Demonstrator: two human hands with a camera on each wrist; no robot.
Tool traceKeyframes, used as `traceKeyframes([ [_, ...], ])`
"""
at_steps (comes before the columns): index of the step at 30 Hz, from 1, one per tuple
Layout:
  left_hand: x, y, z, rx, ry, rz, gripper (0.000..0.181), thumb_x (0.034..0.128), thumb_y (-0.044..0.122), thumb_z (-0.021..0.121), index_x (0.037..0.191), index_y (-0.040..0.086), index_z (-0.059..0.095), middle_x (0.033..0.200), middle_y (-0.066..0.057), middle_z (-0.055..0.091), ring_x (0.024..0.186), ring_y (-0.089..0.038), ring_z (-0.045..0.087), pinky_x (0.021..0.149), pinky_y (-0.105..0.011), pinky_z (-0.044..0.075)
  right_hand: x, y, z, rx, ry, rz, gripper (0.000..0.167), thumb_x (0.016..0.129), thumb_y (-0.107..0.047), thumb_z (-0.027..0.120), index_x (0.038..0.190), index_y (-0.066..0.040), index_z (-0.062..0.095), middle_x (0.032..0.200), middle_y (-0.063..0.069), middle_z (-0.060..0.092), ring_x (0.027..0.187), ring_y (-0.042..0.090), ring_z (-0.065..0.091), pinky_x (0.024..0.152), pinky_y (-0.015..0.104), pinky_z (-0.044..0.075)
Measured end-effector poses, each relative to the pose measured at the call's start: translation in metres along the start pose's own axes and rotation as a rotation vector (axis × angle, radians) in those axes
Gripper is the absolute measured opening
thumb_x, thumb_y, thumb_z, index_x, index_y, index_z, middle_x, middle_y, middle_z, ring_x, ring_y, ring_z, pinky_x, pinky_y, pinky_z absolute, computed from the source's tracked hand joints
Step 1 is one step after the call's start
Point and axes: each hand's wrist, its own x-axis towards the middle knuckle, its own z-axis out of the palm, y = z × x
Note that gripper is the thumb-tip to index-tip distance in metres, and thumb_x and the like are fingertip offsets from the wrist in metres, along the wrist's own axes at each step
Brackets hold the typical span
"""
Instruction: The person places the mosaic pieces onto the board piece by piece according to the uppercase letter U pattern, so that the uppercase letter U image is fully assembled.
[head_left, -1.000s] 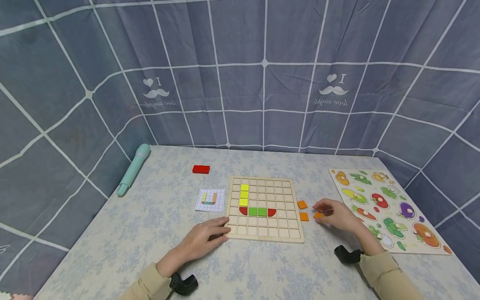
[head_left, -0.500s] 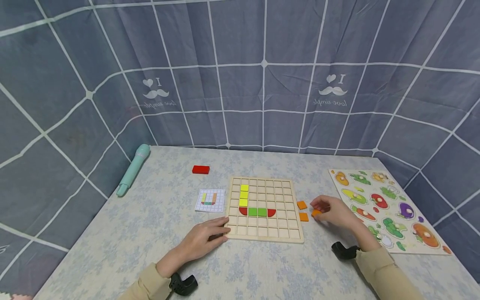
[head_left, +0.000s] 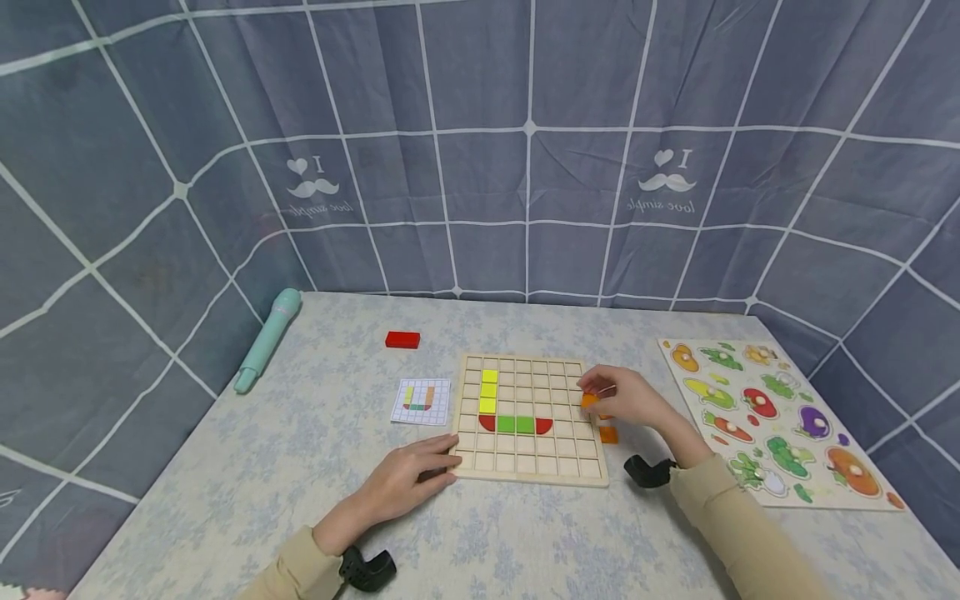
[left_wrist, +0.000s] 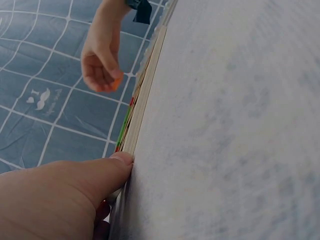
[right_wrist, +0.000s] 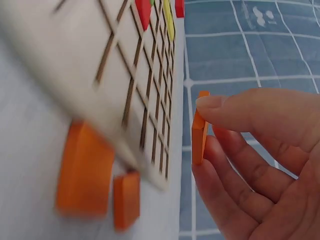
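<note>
In the head view my right hand (head_left: 626,397) pinches an orange square tile (head_left: 589,401) between thumb and fingers, above the right edge of the wooden grid board (head_left: 525,464). The right wrist view shows that tile (right_wrist: 198,135) standing on edge between thumb and fingertips, apart from the board. My left hand (head_left: 401,482) rests against the board's left edge, its thumb (left_wrist: 112,170) touching the rim near the front corner. On the board lie a column of yellow tiles (head_left: 488,390), green tiles (head_left: 515,424) and red rounded pieces (head_left: 543,426). Two loose orange tiles (right_wrist: 85,170) lie beside the board.
Left of the board lies a pattern card (head_left: 420,401) with a similar coloured shape. A red block (head_left: 402,340) sits behind it. A teal microphone (head_left: 267,342) lies at the far left, and a vegetable puzzle board (head_left: 738,433) at the right. Curtains surround the table (head_left: 525,542).
My right hand has lifted the orange tile from the table and moved left with it to the board's right edge. My left hand has stayed at the board's left side.
</note>
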Motion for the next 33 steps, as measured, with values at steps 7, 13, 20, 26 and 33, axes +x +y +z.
traceKeyframes([
  [7, 0.000, 0.000, 0.001, -0.001, -0.001, 0.000, 0.031, 0.0927, 0.025, 0.061, 0.117, 0.007, 0.068, 0.135, -0.010, 0.052, 0.125, -0.024, 0.048, 0.099, -0.041, 0.046, 0.023, -0.012, 0.015, 0.042, -0.075, -0.100, 0.030, 0.080, -0.002, 0.072, 0.108, 0.002, 0.063, 0.102, 0.012, 0.063, 0.095, 0.027, 0.059, 0.085, 0.040, 0.052],
  [13, 0.000, 0.000, 0.001, 0.000, -0.005, -0.006, 0.031, 0.0930, 0.026, 0.061, 0.117, 0.008, 0.068, 0.135, -0.009, 0.052, 0.125, -0.024, 0.047, 0.099, -0.041, 0.045, 0.036, -0.017, 0.028, 0.079, -0.147, -0.122, 0.031, 0.079, -0.001, 0.073, 0.108, 0.001, 0.063, 0.103, 0.015, 0.062, 0.093, 0.024, 0.060, 0.084, 0.036, 0.053],
  [20, 0.000, 0.001, 0.001, 0.002, 0.004, -0.002, 0.031, 0.0925, 0.026, 0.062, 0.116, 0.007, 0.068, 0.134, -0.009, 0.053, 0.125, -0.024, 0.048, 0.099, -0.040, 0.045, 0.039, -0.028, 0.036, 0.084, -0.185, -0.107, 0.031, 0.078, 0.002, 0.072, 0.107, 0.003, 0.063, 0.100, 0.013, 0.063, 0.090, 0.025, 0.060, 0.080, 0.035, 0.054],
  [26, 0.000, 0.001, 0.001, 0.002, 0.006, -0.001, 0.031, 0.0925, 0.026, 0.062, 0.116, 0.007, 0.068, 0.134, -0.009, 0.053, 0.125, -0.024, 0.048, 0.099, -0.041, 0.045, 0.044, -0.024, 0.040, 0.070, -0.199, -0.113, 0.032, 0.076, 0.005, 0.072, 0.106, 0.001, 0.063, 0.097, 0.008, 0.064, 0.087, 0.022, 0.059, 0.077, 0.031, 0.053],
  [33, 0.000, 0.000, 0.001, 0.000, 0.006, 0.001, 0.031, 0.0927, 0.025, 0.062, 0.117, 0.007, 0.068, 0.134, -0.010, 0.053, 0.125, -0.024, 0.048, 0.099, -0.041, 0.045, 0.046, -0.023, 0.042, 0.077, -0.208, -0.105, 0.033, 0.075, 0.006, 0.072, 0.106, 0.000, 0.063, 0.097, 0.008, 0.064, 0.087, 0.021, 0.059, 0.078, 0.031, 0.053],
])
